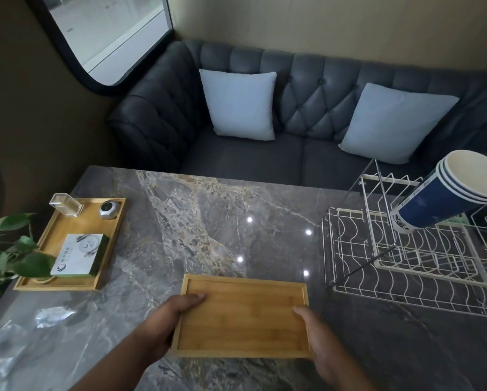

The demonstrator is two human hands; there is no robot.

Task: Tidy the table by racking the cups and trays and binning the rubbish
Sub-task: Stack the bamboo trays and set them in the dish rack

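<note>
A small empty bamboo tray (pixel 243 314) is held over the near middle of the grey marble table (pixel 208 221). My left hand (pixel 169 320) grips its left edge, thumb on top. Its right edge is in my right hand (pixel 318 337), again with the thumb on the rim. A white wire rack (pixel 406 266) stands at the right of the table. A stack of blue paper cups (pixel 445 193) sits tilted on an upper prong of the rack. Crumpled clear plastic wrappers (pixel 53 316) lie at the near left.
A larger bamboo tray (pixel 106 249) at the left holds a card box, a clear holder and a small round device. A leafy plant (pixel 8 258) hangs over the left edge. Beyond the table is a dark sofa (pixel 264 153) with two pale cushions.
</note>
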